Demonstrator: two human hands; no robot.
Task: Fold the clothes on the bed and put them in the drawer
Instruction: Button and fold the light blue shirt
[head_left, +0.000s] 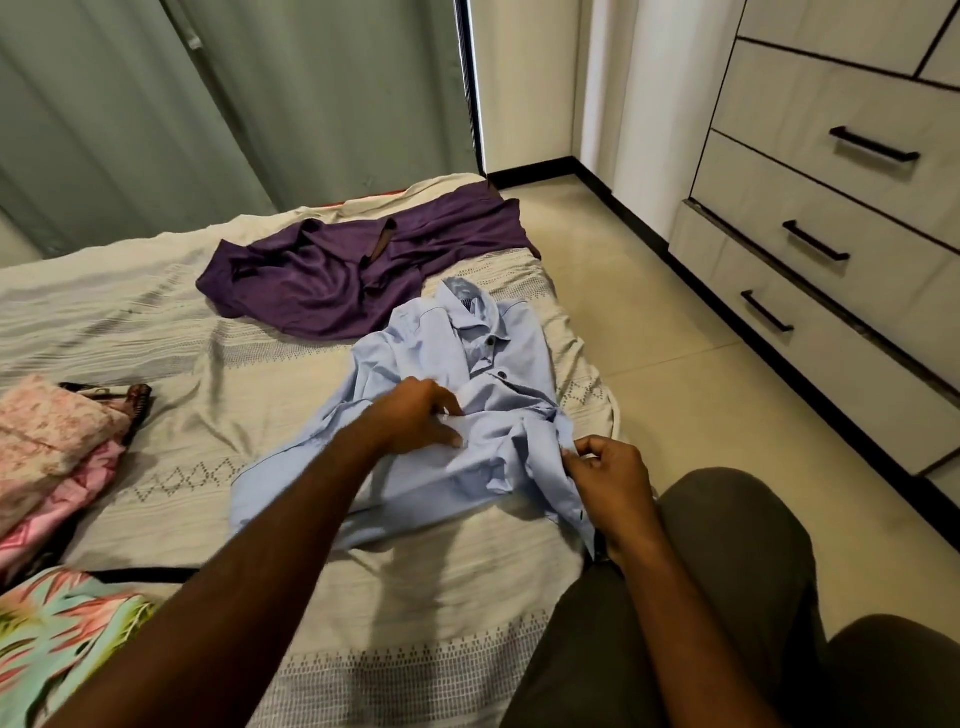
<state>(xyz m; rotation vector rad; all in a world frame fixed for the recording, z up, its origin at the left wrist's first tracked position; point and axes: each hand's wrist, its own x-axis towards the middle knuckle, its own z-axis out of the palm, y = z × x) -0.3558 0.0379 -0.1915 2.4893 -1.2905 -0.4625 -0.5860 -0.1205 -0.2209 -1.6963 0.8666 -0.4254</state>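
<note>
On the woven bedspread (218, 415), both hands' grips, left hand (415, 415) and right hand (608, 478), pinch the crumpled blue shirt (498, 364).

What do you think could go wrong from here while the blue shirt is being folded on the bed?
The blue shirt lies bunched near the bed's corner, so it may slide off onto the floor. The right hand only pinches its edge while the left hand holds the middle, so creases may get folded in. The drawers look closed.

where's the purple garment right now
In the head view the purple garment lies unfolded at the far end of the bed, just beyond the light blue shirt, with the green curtain behind it.
</note>
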